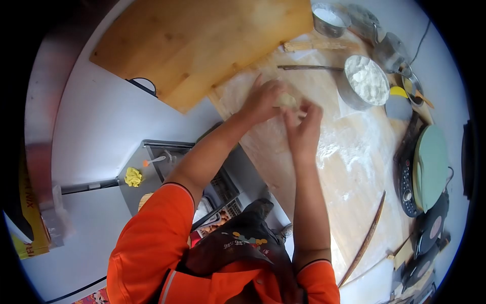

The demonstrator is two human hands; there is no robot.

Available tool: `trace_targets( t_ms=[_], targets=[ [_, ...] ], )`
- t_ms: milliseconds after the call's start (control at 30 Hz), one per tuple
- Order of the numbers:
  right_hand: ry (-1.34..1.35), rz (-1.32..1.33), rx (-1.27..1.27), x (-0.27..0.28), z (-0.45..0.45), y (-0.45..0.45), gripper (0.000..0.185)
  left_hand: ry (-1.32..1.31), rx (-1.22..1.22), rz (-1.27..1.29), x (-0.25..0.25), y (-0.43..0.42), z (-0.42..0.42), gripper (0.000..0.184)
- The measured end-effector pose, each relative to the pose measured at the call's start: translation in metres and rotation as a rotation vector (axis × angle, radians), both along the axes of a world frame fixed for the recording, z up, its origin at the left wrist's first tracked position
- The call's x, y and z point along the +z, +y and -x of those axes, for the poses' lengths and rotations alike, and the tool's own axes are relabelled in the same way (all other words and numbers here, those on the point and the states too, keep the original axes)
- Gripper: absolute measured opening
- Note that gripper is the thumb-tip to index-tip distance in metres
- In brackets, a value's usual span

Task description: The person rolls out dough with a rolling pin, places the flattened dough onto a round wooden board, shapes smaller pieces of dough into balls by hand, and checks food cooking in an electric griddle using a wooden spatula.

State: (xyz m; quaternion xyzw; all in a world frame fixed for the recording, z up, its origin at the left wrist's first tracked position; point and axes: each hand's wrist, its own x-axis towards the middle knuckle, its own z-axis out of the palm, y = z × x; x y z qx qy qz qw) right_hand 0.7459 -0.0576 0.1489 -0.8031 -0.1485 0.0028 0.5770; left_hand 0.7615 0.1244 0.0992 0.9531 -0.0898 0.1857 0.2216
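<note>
Just above the floured work board, a small pale piece of dough is between my two hands. My left hand is curled against its left side. On the other side my right hand has thumb and fingers closed around the dough's edge. The hands cover part of the dough, and slight blur softens the fingertips. To their right stands a metal bowl heaped with white flour. A thin dark stick lies between the hands and that bowl.
A large wooden panel borders the board at upper left. A smaller bowl of white powder stands behind. Along the right are a yellow-handled scraper and a green-lidded electric griddle. A long wooden stick lies nearer me.
</note>
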Motion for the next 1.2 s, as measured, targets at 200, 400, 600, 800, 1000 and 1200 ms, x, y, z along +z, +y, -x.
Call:
trace_targets(
  t_ms=[200,400,600,800,1000,1200],
  targets=[
    [0.153,-0.005,0.061,-0.014,-0.053,0.008,0.036,0.099,-0.029,0.115,0.017,-0.018,-0.004,0.055],
    [0.246,0.004,0.07,-0.01,-0.055,0.007,0.037,0.057,-0.01,0.002,0.005,-0.024,-0.014,0.05],
    [0.207,0.005,0.108,-0.032,-0.074,0.002,0.036,0.02,0.027,-0.078,0.002,-0.027,-0.02,0.033],
    [0.642,-0.244,0.255,-0.007,-0.066,-0.016,0.032,-0.094,0.024,-0.178,-0.017,-0.021,-0.031,0.019],
    [0.738,-0.643,0.475,0.055,-0.004,-0.069,0.027,0.257,0.264,-0.202,0.027,-0.014,-0.054,0.08],
    [0.521,-0.087,-0.068,0.016,0.063,-0.205,0.038,-0.024,0.003,0.59,0.061,-0.088,0.012,0.086]
  ],
)
